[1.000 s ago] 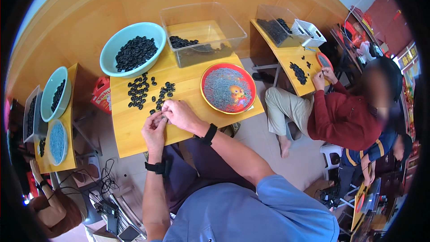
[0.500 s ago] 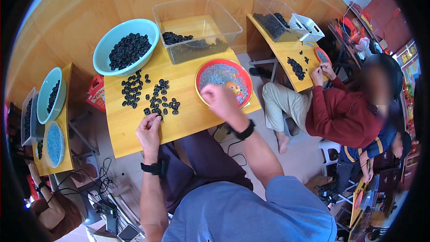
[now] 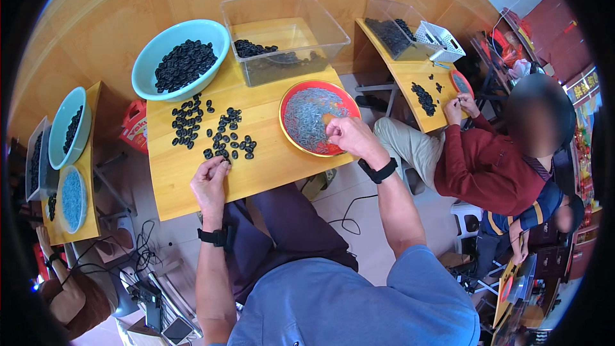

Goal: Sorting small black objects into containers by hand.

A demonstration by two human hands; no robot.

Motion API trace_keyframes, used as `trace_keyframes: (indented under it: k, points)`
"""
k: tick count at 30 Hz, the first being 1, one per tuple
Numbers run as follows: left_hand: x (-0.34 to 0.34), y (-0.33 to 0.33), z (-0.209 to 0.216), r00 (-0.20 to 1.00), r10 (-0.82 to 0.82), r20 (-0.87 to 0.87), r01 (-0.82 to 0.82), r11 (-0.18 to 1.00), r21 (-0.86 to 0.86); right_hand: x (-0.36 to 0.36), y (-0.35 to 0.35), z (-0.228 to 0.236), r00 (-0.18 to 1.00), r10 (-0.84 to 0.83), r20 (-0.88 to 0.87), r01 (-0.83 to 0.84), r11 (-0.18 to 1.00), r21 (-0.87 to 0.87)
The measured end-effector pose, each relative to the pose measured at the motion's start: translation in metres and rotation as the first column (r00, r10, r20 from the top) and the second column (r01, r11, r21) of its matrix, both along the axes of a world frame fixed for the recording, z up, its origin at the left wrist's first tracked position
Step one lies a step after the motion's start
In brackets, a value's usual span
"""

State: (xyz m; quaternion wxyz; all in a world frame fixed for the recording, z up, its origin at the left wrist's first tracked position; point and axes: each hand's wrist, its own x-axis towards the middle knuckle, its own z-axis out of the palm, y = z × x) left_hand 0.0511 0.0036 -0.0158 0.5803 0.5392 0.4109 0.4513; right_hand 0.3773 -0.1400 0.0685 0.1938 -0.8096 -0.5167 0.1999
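Observation:
On the yellow table, my left hand is closed in a pinch on a small black oval piece at the near edge of a loose group of black oval pieces. More such pieces lie in a second cluster to its left. My right hand is over the right side of a red bowl, its fingertips pinched together down among many thin grey metal pieces. Whatever those fingers hold is too small to make out.
Behind the pieces stand a light-blue basin of black pieces and a clear plastic box partly filled with them. A co-worker in dark red works at another table on the right. More basins stand left; cables lie on the floor.
My right hand has lowered toward the bowl's right side and its fingertips have gone among the grey pieces. My left hand stays by the black pieces, nearly unmoved.

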Motion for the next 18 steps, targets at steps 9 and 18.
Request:
trace_keyframes:
  k: [9, 18]
  points:
    - [0.001, 0.000, 0.002, 0.998, 0.013, -0.061, -0.007, 0.995, 0.095, 0.004, 0.003, -0.013, 0.994, -0.010, 0.110, 0.012, 1.000, -0.017]
    - [-0.001, 0.001, -0.001, 0.999, -0.015, -0.050, 0.018, 0.997, 0.072, -0.003, -0.009, -0.004, 0.970, -0.021, 0.241, 0.030, 0.999, -0.037]
